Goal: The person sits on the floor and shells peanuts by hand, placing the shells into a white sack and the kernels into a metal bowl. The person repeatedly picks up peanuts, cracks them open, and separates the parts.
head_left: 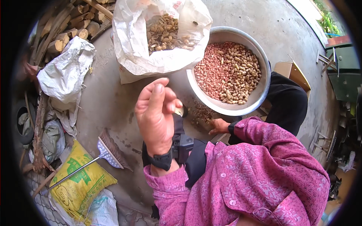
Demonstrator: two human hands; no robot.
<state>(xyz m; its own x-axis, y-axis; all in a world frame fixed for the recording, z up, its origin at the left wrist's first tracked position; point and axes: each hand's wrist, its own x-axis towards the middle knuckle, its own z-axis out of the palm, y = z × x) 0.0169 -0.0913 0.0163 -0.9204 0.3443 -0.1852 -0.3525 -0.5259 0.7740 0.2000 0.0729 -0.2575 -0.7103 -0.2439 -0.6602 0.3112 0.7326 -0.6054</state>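
My left hand [155, 115] is raised in front of me, below the white sack. Its fingers are loosely bent and apart, the thumb points up, and nothing shows in it. Low on the right, my right hand [219, 126] reaches toward small reddish-brown scraps [202, 112] on the floor, fingers stretched out; I see nothing held in it. Beyond it stands a wide metal basin [256, 102] with shelled pink peanut kernels [211, 69] on the left and unshelled peanuts [243, 71] on the right. The open white sack [132, 56] holds empty peanut shells [164, 34].
On the left lie a yellow sack [81, 180], a broom [111, 152] and a crumpled white sack [68, 71]. Stacked firewood [77, 26] fills the far left corner. A cardboard box [292, 73] stands right of the basin, behind my knee [288, 98].
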